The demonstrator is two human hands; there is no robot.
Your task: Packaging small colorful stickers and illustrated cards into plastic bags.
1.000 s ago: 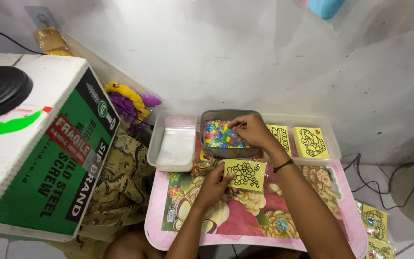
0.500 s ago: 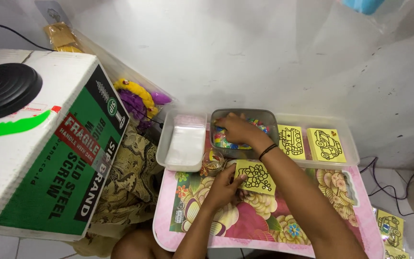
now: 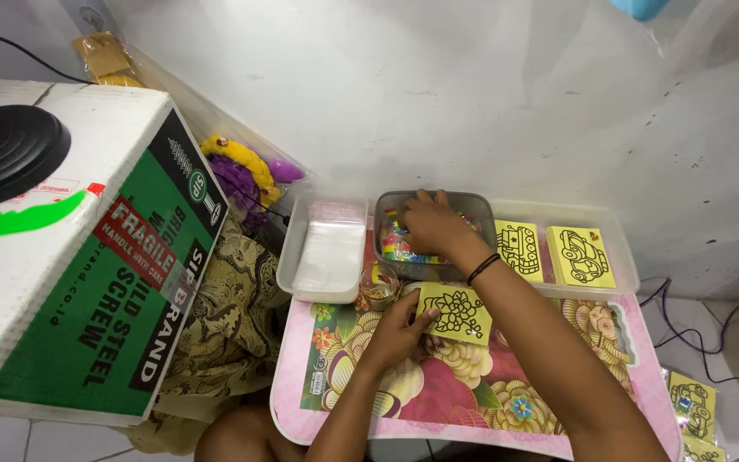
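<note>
My right hand (image 3: 432, 224) reaches into a grey tub (image 3: 482, 212) filled with small colourful packets (image 3: 397, 244), fingers down among them; whether it grips one is hidden. My left hand (image 3: 397, 329) rests on the pink flowered tray table (image 3: 335, 402) and pinches the left edge of a yellow card (image 3: 455, 312) with a black line drawing. A black band circles my right wrist.
A clear tub (image 3: 328, 255) holds plastic sleeves. A long clear tray (image 3: 617, 248) carries two more yellow cards (image 3: 580, 255). A small glass cup (image 3: 379, 288) stands by the grey tub. A big green and white cardboard box (image 3: 87, 257) sits left, with patterned cloth beside it.
My right hand has pushed further left and deeper into the grey tub. The left hand stays on the yellow card. The camera view has shifted.
</note>
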